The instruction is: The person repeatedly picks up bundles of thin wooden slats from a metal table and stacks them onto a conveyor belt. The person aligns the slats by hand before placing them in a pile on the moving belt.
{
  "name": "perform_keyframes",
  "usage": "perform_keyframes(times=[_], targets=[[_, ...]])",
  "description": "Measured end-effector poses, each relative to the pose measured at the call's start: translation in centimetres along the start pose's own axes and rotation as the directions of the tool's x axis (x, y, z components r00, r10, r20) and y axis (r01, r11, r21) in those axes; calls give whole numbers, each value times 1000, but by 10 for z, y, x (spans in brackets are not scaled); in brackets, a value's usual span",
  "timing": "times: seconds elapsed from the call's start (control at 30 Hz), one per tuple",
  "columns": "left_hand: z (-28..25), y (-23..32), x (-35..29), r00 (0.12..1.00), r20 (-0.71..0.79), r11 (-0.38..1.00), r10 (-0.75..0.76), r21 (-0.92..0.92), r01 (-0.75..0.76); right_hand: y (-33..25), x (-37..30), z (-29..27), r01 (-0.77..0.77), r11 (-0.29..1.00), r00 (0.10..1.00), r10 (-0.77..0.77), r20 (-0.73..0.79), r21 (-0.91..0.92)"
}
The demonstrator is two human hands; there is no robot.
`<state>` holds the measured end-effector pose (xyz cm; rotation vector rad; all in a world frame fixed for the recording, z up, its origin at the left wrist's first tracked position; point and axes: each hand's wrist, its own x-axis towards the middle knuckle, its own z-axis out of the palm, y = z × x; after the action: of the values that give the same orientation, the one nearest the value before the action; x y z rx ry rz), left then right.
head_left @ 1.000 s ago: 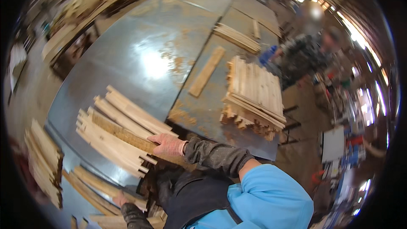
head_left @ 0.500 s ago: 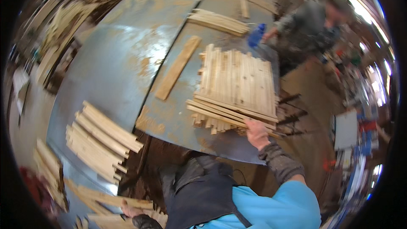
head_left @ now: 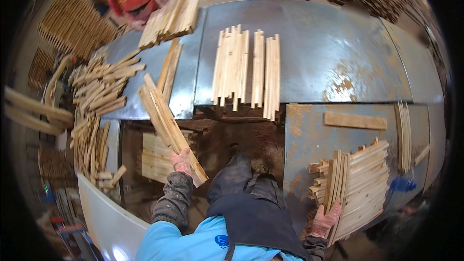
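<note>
A few long wooden strips (head_left: pixel 163 116) slant up over the gap between the table sections. My left hand (head_left: pixel 181 160), gloved, is wrapped round them near their lower end. At the right, my gloved right hand (head_left: pixel 326 219) grips the near end of several narrow strips (head_left: pixel 337 176). Those strips lie on the left edge of a wide stack of pale wooden strips (head_left: pixel 367 186), whose far-left ends stick out unevenly. Part of my right hand's grip is hidden by the strips.
Groups of strips (head_left: pixel 232 67) lie on the metal table (head_left: pixel 309 53) ahead. Loose strips (head_left: pixel 104 87) are heaped at the left. A person in red (head_left: pixel 137 0) stands far left beside more strips (head_left: pixel 169 21). A flat board (head_left: pixel 355 121) and a blue object (head_left: pixel 402 185) lie right.
The view has swung left, so the stack now appears at the right. My left hand has raised strips from the left-hand table area; my right hand stays at the strips on the stack.
</note>
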<state>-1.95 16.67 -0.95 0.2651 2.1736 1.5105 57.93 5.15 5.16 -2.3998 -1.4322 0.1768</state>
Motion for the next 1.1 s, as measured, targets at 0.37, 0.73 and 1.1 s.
perform_keyframes(times=[0.37,0.73,1.1], targets=[[-138,-73,31,735,-559,906,-384,-75,416,-155,87,60,-115,827,689,-333,644,551],[-223,-151,149,335,-621,576,-708,-235,783,-314,30,138,87,980,261,-193,946,176],[-284,-242,210,264,-727,386,-634,-2,922,-436,-41,192,99,995,92,-21,996,12]])
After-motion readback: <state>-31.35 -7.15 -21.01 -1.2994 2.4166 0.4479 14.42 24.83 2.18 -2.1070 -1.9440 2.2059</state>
